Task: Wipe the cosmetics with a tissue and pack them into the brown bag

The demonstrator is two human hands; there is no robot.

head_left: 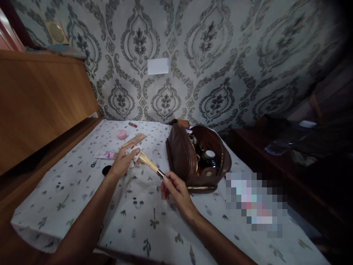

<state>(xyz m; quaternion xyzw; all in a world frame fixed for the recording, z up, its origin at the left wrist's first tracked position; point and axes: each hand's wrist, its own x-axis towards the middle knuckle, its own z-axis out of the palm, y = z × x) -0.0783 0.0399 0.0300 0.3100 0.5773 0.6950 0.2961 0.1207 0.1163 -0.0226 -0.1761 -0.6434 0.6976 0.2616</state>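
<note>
A makeup brush (149,163) with a pale tan body and a dark, shiny band spans the gap between my hands, slanting down to the right. My right hand (176,189) pinches it by the dark end. My left hand (124,160) is closed on a crumpled white tissue (135,155) pressed at the brush's other end, so that tip is hidden. Just right of the brush stands an unzipped brown toiletry bag (179,156) with bottles inside, one with a white cap (210,154). Behind my left hand lies a flat tan strip (138,140).
Left of my hands lie a pink round jar (121,134), a white-and-purple tube (104,154), a dark round item (106,170) and a small reddish tube (132,125). A blurred-out item (256,202) lies right. A wooden cabinet (41,110) borders the patterned tablecloth (132,228).
</note>
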